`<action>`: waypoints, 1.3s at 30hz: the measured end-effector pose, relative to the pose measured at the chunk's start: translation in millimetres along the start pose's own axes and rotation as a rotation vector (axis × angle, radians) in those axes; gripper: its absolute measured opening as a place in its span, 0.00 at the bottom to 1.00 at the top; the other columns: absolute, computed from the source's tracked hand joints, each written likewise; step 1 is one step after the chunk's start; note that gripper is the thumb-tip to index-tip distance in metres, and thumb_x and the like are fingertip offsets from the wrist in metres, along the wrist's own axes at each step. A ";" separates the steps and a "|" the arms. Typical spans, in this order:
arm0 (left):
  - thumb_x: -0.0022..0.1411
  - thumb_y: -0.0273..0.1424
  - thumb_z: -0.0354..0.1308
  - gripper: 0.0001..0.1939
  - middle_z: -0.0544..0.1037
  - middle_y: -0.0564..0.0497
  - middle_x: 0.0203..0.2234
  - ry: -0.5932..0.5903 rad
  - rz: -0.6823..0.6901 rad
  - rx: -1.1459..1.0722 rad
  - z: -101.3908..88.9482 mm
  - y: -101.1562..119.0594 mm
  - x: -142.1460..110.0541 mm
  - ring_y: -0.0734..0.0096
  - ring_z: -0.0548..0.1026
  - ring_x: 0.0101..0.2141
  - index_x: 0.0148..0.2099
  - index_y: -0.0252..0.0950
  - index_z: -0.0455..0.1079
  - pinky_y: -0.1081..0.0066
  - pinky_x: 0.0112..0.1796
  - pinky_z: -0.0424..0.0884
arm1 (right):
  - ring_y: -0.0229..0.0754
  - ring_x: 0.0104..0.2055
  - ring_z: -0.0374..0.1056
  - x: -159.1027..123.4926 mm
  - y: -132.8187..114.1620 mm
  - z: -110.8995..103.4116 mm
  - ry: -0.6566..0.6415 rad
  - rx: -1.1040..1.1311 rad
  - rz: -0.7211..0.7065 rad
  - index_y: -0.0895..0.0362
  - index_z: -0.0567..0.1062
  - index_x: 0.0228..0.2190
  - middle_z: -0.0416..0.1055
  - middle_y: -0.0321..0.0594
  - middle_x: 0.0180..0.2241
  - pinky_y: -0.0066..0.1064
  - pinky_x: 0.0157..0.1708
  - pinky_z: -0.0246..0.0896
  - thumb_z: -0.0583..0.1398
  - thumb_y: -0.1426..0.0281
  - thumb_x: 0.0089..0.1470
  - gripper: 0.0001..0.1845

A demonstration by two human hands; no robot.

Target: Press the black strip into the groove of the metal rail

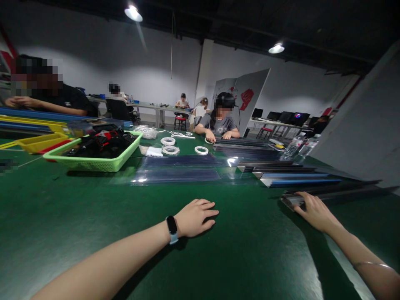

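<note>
My left hand (pixel 196 217) lies flat on the green tabletop (pixel 103 233), fingers spread, with nothing in it. A watch band (pixel 171 229) is round that wrist. Over to the right, my right hand (pixel 315 210) grips a long dark channel strip (pixel 343 192) near its left end, with the thumb on the near side and the fingers over the top. The strip lies on the table and runs off to the right. Just beyond it are more channel strips with blue edges (pixel 300 182). Flat clear plastic sheets (pixel 178 173) lie beyond my left hand.
A light green basket (pixel 117 162) of black and red items stands at the left, beside a yellow tray (pixel 42 143). White tape rolls (pixel 201 150) lie mid-table. Water bottles (pixel 295 146) stand at the far right. A co-worker (pixel 223 118) sits opposite, hands on more strips.
</note>
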State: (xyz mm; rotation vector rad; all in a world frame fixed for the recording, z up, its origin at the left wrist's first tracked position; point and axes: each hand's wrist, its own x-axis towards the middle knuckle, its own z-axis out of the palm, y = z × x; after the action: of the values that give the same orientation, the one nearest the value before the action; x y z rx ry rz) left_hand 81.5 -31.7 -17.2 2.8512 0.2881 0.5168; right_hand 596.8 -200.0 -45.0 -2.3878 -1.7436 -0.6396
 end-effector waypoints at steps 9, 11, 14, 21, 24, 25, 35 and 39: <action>0.66 0.41 0.43 0.20 0.64 0.52 0.56 0.002 -0.003 -0.004 -1.9 0.4 -0.2 0.64 0.61 0.55 0.57 0.45 0.62 0.61 0.53 0.58 | 0.56 0.57 0.55 22.8 -14.6 -27.1 0.066 0.026 0.020 0.61 0.50 0.59 0.58 0.55 0.55 0.42 0.56 0.49 0.46 0.49 0.54 0.39; 0.66 0.41 0.43 0.20 0.64 0.52 0.56 0.004 -0.002 -0.006 -2.5 1.2 -0.5 0.64 0.61 0.55 0.57 0.45 0.62 0.61 0.53 0.58 | 0.55 0.57 0.54 38.2 -26.6 -29.2 0.041 -0.004 -0.033 0.62 0.55 0.57 0.60 0.54 0.55 0.44 0.57 0.46 0.46 0.47 0.53 0.40; 0.66 0.41 0.43 0.20 0.64 0.52 0.56 0.007 -0.008 -0.009 -2.7 2.0 -0.9 0.64 0.61 0.55 0.57 0.45 0.62 0.61 0.53 0.58 | 0.56 0.60 0.49 64.3 -44.7 -21.5 -0.098 -0.064 -0.036 0.59 0.59 0.56 0.58 0.51 0.57 0.52 0.58 0.39 0.48 0.43 0.49 0.42; 0.66 0.41 0.43 0.20 0.64 0.53 0.56 -0.003 -0.016 0.001 -4.9 3.2 -1.6 0.64 0.62 0.55 0.57 0.46 0.61 0.61 0.53 0.59 | 0.63 0.52 0.61 103.2 -56.2 4.5 -0.187 -0.055 0.055 0.60 0.71 0.47 0.66 0.57 0.50 0.60 0.49 0.49 0.48 0.39 0.44 0.44; 0.66 0.41 0.42 0.20 0.64 0.53 0.56 -0.005 -0.017 0.005 -4.7 2.0 -1.6 0.64 0.61 0.55 0.57 0.46 0.61 0.62 0.53 0.59 | 0.64 0.50 0.63 105.3 -54.9 8.0 -0.198 -0.054 0.077 0.61 0.73 0.45 0.68 0.57 0.48 0.61 0.48 0.49 0.48 0.38 0.43 0.44; 0.66 0.41 0.42 0.20 0.64 0.53 0.56 -0.004 -0.015 0.004 -4.4 1.5 -1.7 0.64 0.61 0.55 0.57 0.46 0.61 0.61 0.53 0.59 | 0.64 0.50 0.63 104.5 -55.3 8.4 -0.198 -0.056 0.080 0.61 0.73 0.45 0.68 0.58 0.48 0.61 0.48 0.49 0.47 0.38 0.43 0.44; 0.66 0.40 0.43 0.20 0.64 0.52 0.56 0.004 -0.002 0.002 -2.9 0.6 -0.1 0.63 0.61 0.54 0.57 0.45 0.61 0.61 0.52 0.59 | 0.59 0.48 0.65 83.5 -87.4 -7.0 -0.129 -0.117 -0.028 0.62 0.73 0.41 0.71 0.57 0.44 0.54 0.55 0.41 0.47 0.40 0.45 0.41; 0.66 0.40 0.43 0.20 0.64 0.52 0.56 0.002 -0.004 0.009 -3.4 1.2 -0.1 0.63 0.62 0.54 0.57 0.45 0.62 0.61 0.52 0.59 | 0.55 0.43 0.69 68.4 -110.9 -22.3 -0.074 -0.162 -0.118 0.63 0.74 0.37 0.73 0.57 0.39 0.51 0.56 0.38 0.47 0.41 0.47 0.39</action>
State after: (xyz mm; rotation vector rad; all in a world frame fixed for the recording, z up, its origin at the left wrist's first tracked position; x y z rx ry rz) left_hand 80.3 -32.3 -13.9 2.8585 0.2976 0.5193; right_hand 504.6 -110.4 -14.3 -2.4562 -1.9461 -0.7434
